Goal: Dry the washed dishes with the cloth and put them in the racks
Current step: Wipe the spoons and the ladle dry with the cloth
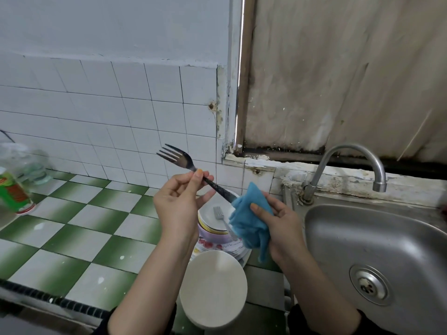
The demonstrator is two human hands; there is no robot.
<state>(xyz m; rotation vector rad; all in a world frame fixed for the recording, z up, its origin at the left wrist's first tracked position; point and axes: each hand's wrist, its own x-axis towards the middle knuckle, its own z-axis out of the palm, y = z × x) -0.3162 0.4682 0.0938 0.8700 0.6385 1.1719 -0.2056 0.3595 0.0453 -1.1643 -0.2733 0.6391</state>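
Note:
My left hand (180,201) pinches a metal fork (180,158) at its neck, tines pointing up and left above the counter. The fork's dark patterned handle runs down to the right into a blue cloth (251,223), which my right hand (281,226) grips around the handle's end. Below the hands stands a stack of washed plates and bowls (212,228) with a second fork (219,212) lying in the top plate. A white bowl (214,287) sits upside down in front of the stack.
A green-and-white tiled counter (79,226) stretches left. A steel sink (377,257) with a curved tap (348,163) lies to the right. A clear bottle with a green label (14,189) stands at the far left by the tiled wall.

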